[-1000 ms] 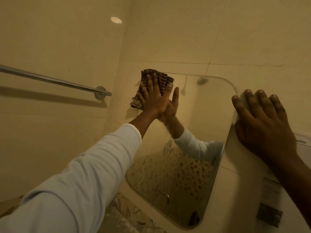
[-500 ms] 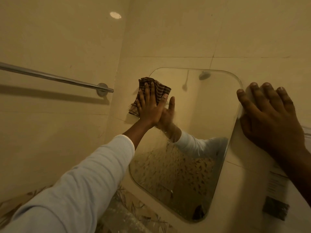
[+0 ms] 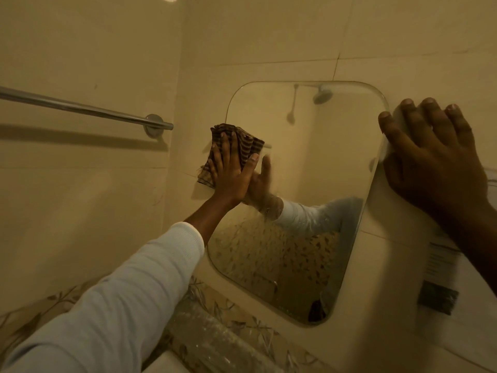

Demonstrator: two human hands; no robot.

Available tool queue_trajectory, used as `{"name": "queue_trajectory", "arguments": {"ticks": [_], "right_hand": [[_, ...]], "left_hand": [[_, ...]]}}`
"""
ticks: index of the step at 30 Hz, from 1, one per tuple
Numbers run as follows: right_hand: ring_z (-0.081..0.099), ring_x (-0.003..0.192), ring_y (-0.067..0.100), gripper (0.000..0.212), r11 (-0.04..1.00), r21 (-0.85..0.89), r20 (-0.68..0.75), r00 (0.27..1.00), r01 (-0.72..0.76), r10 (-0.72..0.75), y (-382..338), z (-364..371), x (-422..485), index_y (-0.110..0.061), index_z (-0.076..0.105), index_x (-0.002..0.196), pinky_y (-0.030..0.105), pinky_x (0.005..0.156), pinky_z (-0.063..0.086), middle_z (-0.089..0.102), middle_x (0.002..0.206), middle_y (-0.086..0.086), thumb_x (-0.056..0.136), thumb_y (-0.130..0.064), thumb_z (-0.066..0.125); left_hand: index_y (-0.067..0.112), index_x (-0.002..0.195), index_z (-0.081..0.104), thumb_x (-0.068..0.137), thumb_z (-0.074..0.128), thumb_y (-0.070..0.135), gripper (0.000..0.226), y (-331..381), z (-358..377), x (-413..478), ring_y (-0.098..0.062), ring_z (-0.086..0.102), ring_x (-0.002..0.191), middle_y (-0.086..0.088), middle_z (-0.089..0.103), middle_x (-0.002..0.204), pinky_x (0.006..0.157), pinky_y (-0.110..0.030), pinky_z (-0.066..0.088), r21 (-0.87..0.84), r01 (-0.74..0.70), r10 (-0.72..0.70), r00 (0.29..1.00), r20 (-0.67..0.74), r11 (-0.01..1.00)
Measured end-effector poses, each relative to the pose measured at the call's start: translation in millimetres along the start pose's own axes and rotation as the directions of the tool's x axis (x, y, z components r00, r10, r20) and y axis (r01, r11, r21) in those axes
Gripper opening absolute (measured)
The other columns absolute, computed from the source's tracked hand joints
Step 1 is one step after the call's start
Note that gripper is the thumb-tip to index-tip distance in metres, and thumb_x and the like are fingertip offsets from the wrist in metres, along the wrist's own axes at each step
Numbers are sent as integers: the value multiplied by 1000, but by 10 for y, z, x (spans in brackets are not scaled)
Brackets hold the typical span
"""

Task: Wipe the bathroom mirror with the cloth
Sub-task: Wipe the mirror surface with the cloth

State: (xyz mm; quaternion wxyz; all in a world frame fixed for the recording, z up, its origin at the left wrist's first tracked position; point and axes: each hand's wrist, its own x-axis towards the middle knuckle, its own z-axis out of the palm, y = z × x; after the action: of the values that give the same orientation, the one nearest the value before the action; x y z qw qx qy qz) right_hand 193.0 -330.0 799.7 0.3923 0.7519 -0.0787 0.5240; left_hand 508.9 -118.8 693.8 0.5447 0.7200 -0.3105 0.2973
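A person's left hand (image 3: 231,169), fingers straight, presses one crumpled, dark-striped brown cloth (image 3: 248,144) flat against the left edge of the single round-cornered bathroom mirror (image 3: 322,157), mounted on a cream tiled wall. The right hand (image 3: 435,157), fingers spread and holding nothing, rests over the mirror's upper right corner. One chrome towel rail (image 3: 80,107) hangs at left.

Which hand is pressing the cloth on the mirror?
The left hand, white-sleeved, presses the striped cloth flat; the right hand rests bare at the edge of the mirror.
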Motion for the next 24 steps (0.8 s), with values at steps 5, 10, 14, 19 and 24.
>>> {"name": "queue_trajectory", "arguments": {"ticks": [5,10,14,19,24], "right_hand": [[22,159,47,70,1000,6,4,1000,1,-1,-3,4,5,-18,21,171,57,131,8,26,171,26,107,-43,30],[22,159,48,69,1000,10,8,1000,-3,3,-1,-10,-12,-18,20,171,58,131,10,26,171,26,108,-43,29],[23,158,48,66,1000,25,-3,1000,-7,7,-35,-36,-20,-16,22,170,58,131,10,27,170,27,109,-41,28],[24,158,49,64,1000,28,-14,1000,-10,10,-43,-46,-16,-15,23,170,58,130,11,29,170,27,110,-39,28],[23,159,48,65,999,29,-12,1000,-13,13,-36,-22,-14,-17,21,171,58,131,10,27,171,27,110,-41,28]], "left_hand": [[42,156,-24,88,17,84,90,-73,10,-120,-24,-19,166,1,-16,180,129,-48,-18,8,10,-10,1000,14,1000],[45,152,-26,90,8,82,80,-193,53,-289,-22,-19,166,4,-17,180,130,-48,-19,11,26,-26,999,23,1000],[43,154,-26,90,1,81,79,-342,94,-411,-21,-21,165,4,-21,179,130,-50,-19,35,43,-45,998,53,998],[33,160,-23,89,-3,79,87,-518,119,-556,-23,-22,165,2,-22,179,131,-51,-17,95,61,-70,993,91,994],[34,156,-25,87,-3,78,85,-622,126,-723,-25,-24,165,0,-24,178,130,-48,-19,126,71,-87,987,134,990]]}}
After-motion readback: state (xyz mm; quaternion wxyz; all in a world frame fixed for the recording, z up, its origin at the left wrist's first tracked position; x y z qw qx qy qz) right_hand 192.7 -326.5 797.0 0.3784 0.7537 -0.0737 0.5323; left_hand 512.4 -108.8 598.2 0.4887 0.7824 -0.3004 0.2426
